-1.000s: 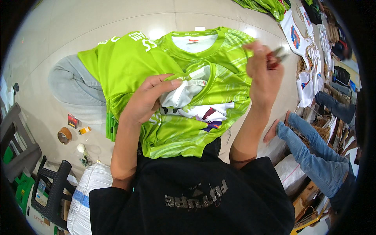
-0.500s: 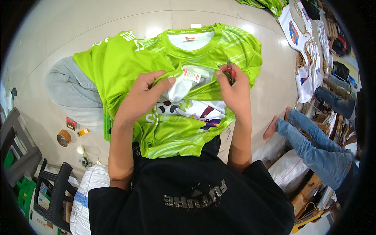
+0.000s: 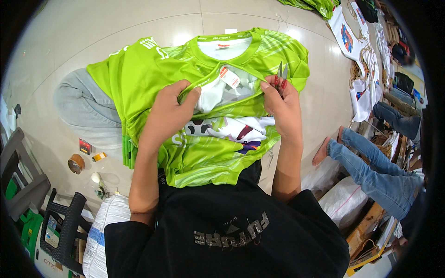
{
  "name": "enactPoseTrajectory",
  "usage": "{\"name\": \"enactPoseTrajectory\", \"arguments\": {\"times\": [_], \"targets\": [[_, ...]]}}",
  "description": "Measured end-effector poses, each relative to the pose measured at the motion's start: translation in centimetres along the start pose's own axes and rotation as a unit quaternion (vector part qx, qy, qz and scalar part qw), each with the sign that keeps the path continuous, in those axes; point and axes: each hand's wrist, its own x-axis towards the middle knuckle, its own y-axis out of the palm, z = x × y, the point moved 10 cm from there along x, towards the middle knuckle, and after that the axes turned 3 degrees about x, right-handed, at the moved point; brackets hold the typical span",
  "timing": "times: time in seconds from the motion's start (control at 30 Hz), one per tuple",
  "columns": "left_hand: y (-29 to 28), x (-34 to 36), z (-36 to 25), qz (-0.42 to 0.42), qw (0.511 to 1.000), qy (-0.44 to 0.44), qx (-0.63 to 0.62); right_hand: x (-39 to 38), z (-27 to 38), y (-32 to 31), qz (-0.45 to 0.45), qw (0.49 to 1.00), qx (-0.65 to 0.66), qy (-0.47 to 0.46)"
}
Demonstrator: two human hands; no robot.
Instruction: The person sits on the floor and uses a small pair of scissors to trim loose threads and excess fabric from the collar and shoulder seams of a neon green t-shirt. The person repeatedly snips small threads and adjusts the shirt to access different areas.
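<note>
A lime-green printed T-shirt (image 3: pixel 204 172) lies across my lap, its collar held between both hands. My left hand (image 3: pixel 172 107) is closed, pinching the collar's left side. The collar's right side is pinched by my right hand (image 3: pixel 283 110), which also has small red-handled scissors (image 3: pixel 281 78) tucked in its fingers, blades pointing up and apart. Inside the stretched neck opening, a white-and-red label (image 3: pixel 229 77) shows against pale inner fabric. Just beyond lies another lime-green shirt (image 3: pixel 282 48), its round collar facing up.
On the tiled floor at left are a small red-and-black box (image 3: pixel 85 147), a brown tape roll (image 3: pixel 76 163) and a yellow box (image 3: pixel 98 157). Dark plastic stools (image 3: pixel 62 227) and a white sack (image 3: pixel 109 227) stand lower left. A person in jeans (image 3: pixel 366 171) is at right, near white printed bags (image 3: pixel 345 34).
My right hand has shifted slightly right, pulling the neck opening wider. The scissors have turned so their blades show clearly, and the label has tilted and moved up.
</note>
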Motion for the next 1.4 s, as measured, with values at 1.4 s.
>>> {"name": "enactPoseTrajectory", "arguments": {"times": [1.4], "targets": [[5.7, 5.3, -5.7, 0.181, 0.947, 0.107, -0.242, -1.3, 0.3, -1.0, 0.093, 0.988, -0.118, -0.024]]}}
